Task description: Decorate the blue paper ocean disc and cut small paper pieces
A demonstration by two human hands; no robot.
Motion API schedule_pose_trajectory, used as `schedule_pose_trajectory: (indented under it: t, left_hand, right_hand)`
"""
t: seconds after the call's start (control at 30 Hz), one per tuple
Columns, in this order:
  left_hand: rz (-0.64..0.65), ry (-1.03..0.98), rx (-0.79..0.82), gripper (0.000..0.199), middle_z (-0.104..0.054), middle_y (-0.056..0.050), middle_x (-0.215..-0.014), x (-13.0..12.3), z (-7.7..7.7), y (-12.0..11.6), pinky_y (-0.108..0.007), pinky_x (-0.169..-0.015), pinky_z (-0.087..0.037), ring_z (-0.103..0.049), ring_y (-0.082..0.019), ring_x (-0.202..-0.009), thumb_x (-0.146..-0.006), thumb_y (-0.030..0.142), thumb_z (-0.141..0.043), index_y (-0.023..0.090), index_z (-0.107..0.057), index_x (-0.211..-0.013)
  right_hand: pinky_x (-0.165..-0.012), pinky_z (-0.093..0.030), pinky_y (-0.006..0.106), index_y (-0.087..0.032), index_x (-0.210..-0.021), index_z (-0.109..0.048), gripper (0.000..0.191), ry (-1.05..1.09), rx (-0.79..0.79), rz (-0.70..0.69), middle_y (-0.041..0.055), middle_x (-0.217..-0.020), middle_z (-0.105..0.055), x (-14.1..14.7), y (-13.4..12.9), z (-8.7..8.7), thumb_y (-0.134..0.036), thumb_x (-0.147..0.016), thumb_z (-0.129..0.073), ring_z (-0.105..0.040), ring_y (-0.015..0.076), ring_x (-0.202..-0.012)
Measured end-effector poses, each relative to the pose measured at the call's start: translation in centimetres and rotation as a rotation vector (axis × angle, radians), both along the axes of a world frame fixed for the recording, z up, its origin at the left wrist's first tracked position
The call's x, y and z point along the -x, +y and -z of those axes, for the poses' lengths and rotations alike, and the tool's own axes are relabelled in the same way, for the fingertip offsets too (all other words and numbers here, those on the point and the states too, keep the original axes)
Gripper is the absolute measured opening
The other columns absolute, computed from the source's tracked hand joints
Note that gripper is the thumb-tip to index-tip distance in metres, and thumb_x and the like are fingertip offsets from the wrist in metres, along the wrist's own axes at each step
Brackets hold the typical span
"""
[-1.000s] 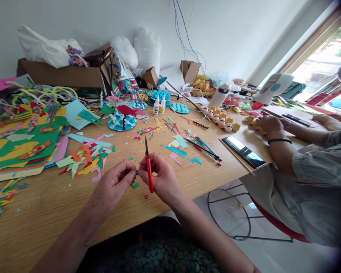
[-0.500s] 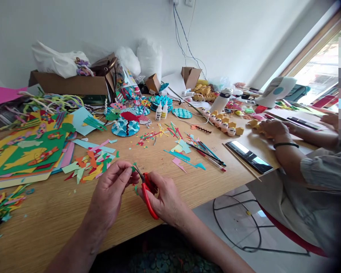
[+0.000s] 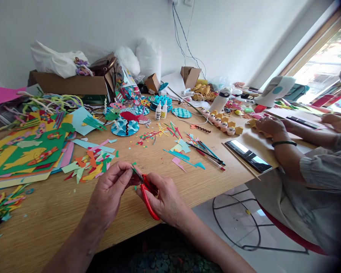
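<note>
Turned from upright to slanting left, the scissors point(image 3: 144, 194) now point at the left fingertips, where a second ago they stood on end beside the two hands pinching together. Since the frame half a second back they have barely shifted, and the blades lie right by the left hand's grip; whether they touch the paper I cannot tell.

The left hand point(image 3: 113, 189) pinches a tiny green scrap point(image 3: 133, 168) between thumb and finger, mostly hidden by the fingers, above the table point(image 3: 74, 208). The right hand point(image 3: 166, 193) is curled around the red handles. For the work in hand, this looks like the change from handling the piece to snipping it, with little room between blade and skin.

Loose paper bits point(image 3: 88, 165) lie to the left, and further back two small glue bottles point(image 3: 158, 111) stand near a blue disc with a red fish point(image 3: 129, 116) over it. To the right, another person's hand point(image 3: 272, 127) is near yellow pieces, well apart from the scissors
</note>
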State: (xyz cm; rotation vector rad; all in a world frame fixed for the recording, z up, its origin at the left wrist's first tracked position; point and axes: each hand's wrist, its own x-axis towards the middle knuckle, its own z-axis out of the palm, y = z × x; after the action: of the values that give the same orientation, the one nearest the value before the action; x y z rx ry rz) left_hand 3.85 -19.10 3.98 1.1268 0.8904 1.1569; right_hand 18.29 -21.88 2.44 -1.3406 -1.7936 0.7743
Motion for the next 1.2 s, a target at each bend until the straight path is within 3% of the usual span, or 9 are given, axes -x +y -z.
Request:
schedule_pose_trajectory:
  t: [0.37, 0.97, 1.2]
  left_hand:
    - [0.029, 0.008, -0.005, 0.011, -0.066, 0.002, -0.075, 0.21, 0.22, 0.02, -0.025, -0.071, -0.052, -0.062, -0.012, -0.071, -0.079, 0.03, -0.062, 0.02, -0.064, -0.076]
    - [-0.06, 0.082, -0.047, 0.013, -0.062, 0.002, -0.069, 0.3, -0.06, 0.29, -0.024, -0.064, -0.049, -0.058, -0.012, -0.065, -0.075, 0.031, -0.064, 0.018, -0.063, -0.072]
    - [-0.067, 0.005, 0.011, 0.016, -0.063, 0.002, -0.072, 0.33, 0.21, 0.15, -0.023, -0.065, -0.05, -0.059, -0.011, -0.066, -0.075, 0.035, -0.065, 0.019, -0.062, -0.076]
  right_hand:
    - [-0.047, -0.02, 0.021, -0.019, -0.061, -0.038, 0.033, 0.016, 0.002, -0.012, -0.0068, -0.053, -0.033, -0.04, -0.03, 0.4, -0.037, -0.081, -0.056, -0.028, 0.0063, -0.048]
    - [-0.047, -0.02, 0.022, -0.019, -0.058, -0.042, 0.036, -0.013, 0.045, -0.012, -0.0065, -0.052, -0.033, -0.21, -0.32, 0.34, -0.042, -0.082, -0.055, -0.027, 0.0066, -0.048]
    - [-0.046, -0.021, 0.021, -0.018, -0.058, -0.041, 0.036, 0.034, 0.068, -0.015, -0.0068, -0.052, -0.031, -0.24, -0.33, 0.58, -0.041, -0.082, -0.055, -0.026, 0.0065, -0.049]
